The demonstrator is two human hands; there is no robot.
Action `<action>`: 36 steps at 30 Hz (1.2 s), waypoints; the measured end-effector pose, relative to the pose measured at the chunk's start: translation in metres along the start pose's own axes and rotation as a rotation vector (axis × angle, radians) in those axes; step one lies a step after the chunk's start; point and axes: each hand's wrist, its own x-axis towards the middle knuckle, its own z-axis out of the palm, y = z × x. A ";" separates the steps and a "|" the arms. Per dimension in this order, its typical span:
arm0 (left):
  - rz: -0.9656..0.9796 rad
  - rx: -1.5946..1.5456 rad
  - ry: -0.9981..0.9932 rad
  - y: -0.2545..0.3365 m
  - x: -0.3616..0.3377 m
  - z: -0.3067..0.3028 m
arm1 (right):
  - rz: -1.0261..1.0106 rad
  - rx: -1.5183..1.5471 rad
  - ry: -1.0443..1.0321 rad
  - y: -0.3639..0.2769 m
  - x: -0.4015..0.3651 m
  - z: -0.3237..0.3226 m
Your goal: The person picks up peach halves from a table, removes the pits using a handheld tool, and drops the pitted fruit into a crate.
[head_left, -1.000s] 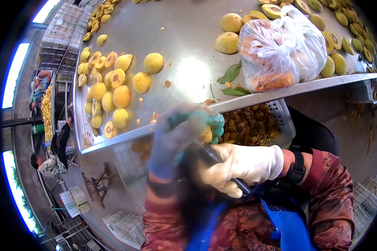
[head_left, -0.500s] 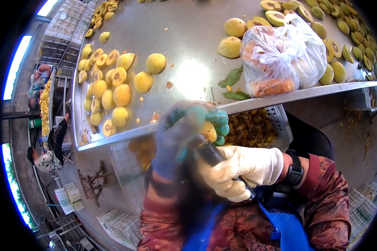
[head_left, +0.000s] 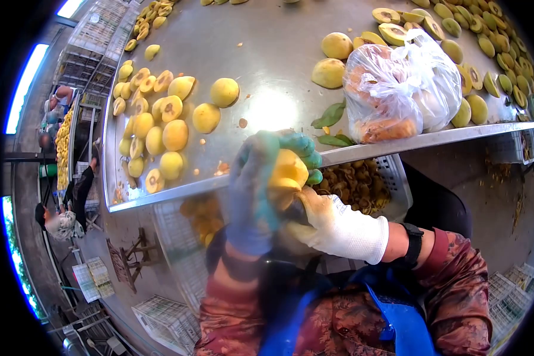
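Observation:
My left hand [head_left: 252, 184], in a grey-blue and green glove, is closed around a yellow peach [head_left: 291, 165] just off the table's front edge. My right hand [head_left: 345, 228], in a white glove, is closed, with its thumb against the near side of that peach. The black-handled tool seen in this hand a moment ago is mostly hidden now; its working end does not show. A flap of skin or flesh appears to stand out on the fruit below my left fingers. Blur covers part of my left hand.
On the metal table [head_left: 267, 71] lie peach halves [head_left: 175, 135] at left and more at right. A plastic bag of food [head_left: 391, 89] and green leaves [head_left: 329, 114] lie near the edge. Below stands a crate of peach scraps [head_left: 362, 184]. Another person [head_left: 65, 225] is far left.
My right hand has turned and moved up to the peach, and the black handle has gone from sight. More of the peach shows in my left hand.

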 end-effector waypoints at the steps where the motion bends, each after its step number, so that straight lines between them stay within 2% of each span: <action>1: -0.041 -0.120 -0.005 0.001 0.001 0.000 | 0.016 -0.030 -0.011 -0.003 0.002 -0.002; 2: -0.083 -0.240 -0.010 0.001 0.001 0.000 | 0.084 0.008 -0.068 -0.008 0.002 -0.007; 4: 0.179 0.395 0.019 -0.002 0.001 -0.007 | 0.220 0.085 -0.180 -0.022 0.002 -0.020; 6: 0.208 0.493 0.020 -0.003 0.000 -0.008 | 0.347 0.316 -0.255 -0.027 0.002 -0.023; 8: 0.002 0.050 -0.007 0.000 -0.003 -0.002 | 0.434 0.584 -0.367 -0.032 0.001 -0.028; 11: 0.068 0.123 0.025 0.003 -0.007 0.005 | 0.499 1.092 -0.560 -0.037 -0.003 -0.035; 13: 0.170 0.093 -0.039 0.000 -0.005 0.004 | 0.524 1.495 -0.642 -0.036 -0.009 -0.035; 14: 0.196 0.043 -0.064 -0.002 -0.005 0.006 | 0.508 1.558 -0.674 -0.035 -0.011 -0.034; 17: 0.172 0.003 -0.101 0.003 -0.003 0.011 | 0.494 1.514 -0.623 -0.040 -0.011 -0.035; 18: 0.178 0.031 -0.078 0.002 -0.003 0.014 | 0.490 1.238 -0.562 -0.042 -0.008 -0.037; 20: 0.070 -0.160 -0.080 0.002 0.001 0.014 | 0.462 0.690 -0.428 -0.046 -0.001 -0.039; 21: 0.135 -0.053 -0.049 0.001 0.003 0.013 | 0.438 0.418 -0.358 -0.048 0.002 -0.040; 22: 0.199 0.055 -0.015 -0.001 0.005 0.011 | 0.137 0.035 -0.149 -0.038 0.007 -0.026; 23: 0.188 0.007 0.005 -0.001 0.006 0.007 | 0.238 -0.169 -0.177 -0.034 0.001 -0.030; 25: 0.169 -0.089 0.045 -0.001 0.008 -0.001 | 0.246 -0.118 -0.401 -0.021 0.003 -0.040; 27: 0.071 -0.444 0.165 0.008 0.012 -0.006 | 0.019 -0.286 -0.321 -0.014 -0.005 -0.046; 30: 0.106 -0.374 0.111 0.008 0.012 -0.014 | -0.026 -0.815 -0.294 0.019 -0.020 -0.042; 31: 0.101 -0.335 0.109 0.008 0.011 -0.015 | 0.005 -0.869 -0.313 0.015 -0.019 -0.043; 32: 0.136 -0.291 0.052 0.008 0.010 -0.015 | 0.012 -0.691 -0.292 0.009 -0.017 -0.046; 34: 0.147 -0.180 0.081 0.014 0.005 -0.007 | 0.029 -0.334 -0.242 -0.008 -0.012 -0.053; 36: 0.143 -0.124 0.088 0.014 0.004 -0.003 | 0.070 -0.160 -0.254 -0.016 -0.009 -0.049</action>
